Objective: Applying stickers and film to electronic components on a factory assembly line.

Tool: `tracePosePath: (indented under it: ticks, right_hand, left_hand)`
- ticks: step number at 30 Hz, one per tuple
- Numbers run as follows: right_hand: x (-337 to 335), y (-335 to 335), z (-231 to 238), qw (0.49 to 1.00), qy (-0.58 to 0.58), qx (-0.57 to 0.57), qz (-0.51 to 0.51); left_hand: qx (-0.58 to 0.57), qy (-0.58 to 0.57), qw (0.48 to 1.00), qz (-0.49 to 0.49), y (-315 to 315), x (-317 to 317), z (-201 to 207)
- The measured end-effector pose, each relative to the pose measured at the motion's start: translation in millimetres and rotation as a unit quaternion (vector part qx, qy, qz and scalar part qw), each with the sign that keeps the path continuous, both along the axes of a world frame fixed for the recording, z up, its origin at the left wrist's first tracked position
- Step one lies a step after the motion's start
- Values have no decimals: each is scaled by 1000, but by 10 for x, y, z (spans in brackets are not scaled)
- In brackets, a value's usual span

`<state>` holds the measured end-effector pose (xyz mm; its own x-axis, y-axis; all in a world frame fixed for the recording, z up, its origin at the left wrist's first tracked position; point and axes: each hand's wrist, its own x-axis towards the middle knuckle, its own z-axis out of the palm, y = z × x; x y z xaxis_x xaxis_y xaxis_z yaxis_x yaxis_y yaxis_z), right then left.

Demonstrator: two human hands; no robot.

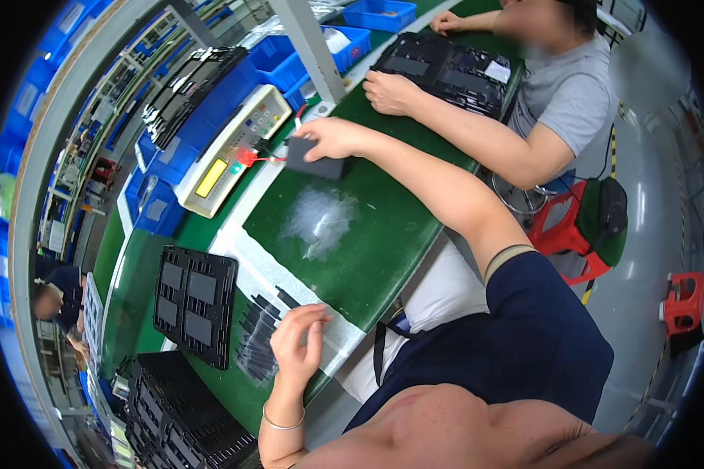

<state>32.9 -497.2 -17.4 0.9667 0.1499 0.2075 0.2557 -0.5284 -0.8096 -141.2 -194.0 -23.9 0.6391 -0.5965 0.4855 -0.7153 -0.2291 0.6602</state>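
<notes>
My right hand (326, 139) grips a flat dark rectangular pack (314, 166) at the far side of the green bench, thumb on one edge. It is right beside the red connector (246, 157) and wires of a cream tester (231, 152) with a lit yellow display; whether pack and wires touch is hard to tell. Nearer my body, my left hand (297, 341) hovers with fingers loosely curved and apart, nothing in it. Under and beside it lie several thin dark strips (256, 336). A black tray (195, 305) with several similar flat packs sits to the left.
Stacked black trays (176, 410) fill the bench's near left. Blue bins (274, 61) and a grey post (309, 51) stand at the back. On the right a co-worker's forearm (477, 129) reaches over another black tray (446, 70). A red stool (571, 230) is beyond.
</notes>
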Motion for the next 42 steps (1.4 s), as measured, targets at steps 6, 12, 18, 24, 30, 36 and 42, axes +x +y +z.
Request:
tracePosePath:
  ticks: [6, 12, 18, 24, 30, 36, 42]
  right_hand:
    - [-202, -664, 479, 909, -50, 408, -72]
    - [120, -2543, 47, 875, -163, 105, -444]
    - [-221, -2872, -46, 888, 11, -203, -412]
    - [-95, -2743, 200, 865, -285, -233, -341]
    - [-340, 94, 506, 983, -176, -40, -23]
    - [-800, 1486, -83, 896, -205, -187, 348]
    - [-784, 1459, -232, 924, -174, -99, 327]
  left_hand:
    - [-6, 4, 999, -45, 29, -21, -41]
    - [4, -30, 995, -95, -33, -75, -3]
    - [45, -80, 994, -66, 213, 80, 149]
    - [33, -62, 996, 47, 451, 321, 141]
    - [115, 7, 983, 146, 605, 418, -29]
    - [183, -34, 975, 122, 583, 432, -166]
    - [193, -26, 968, 158, 574, 408, -192]
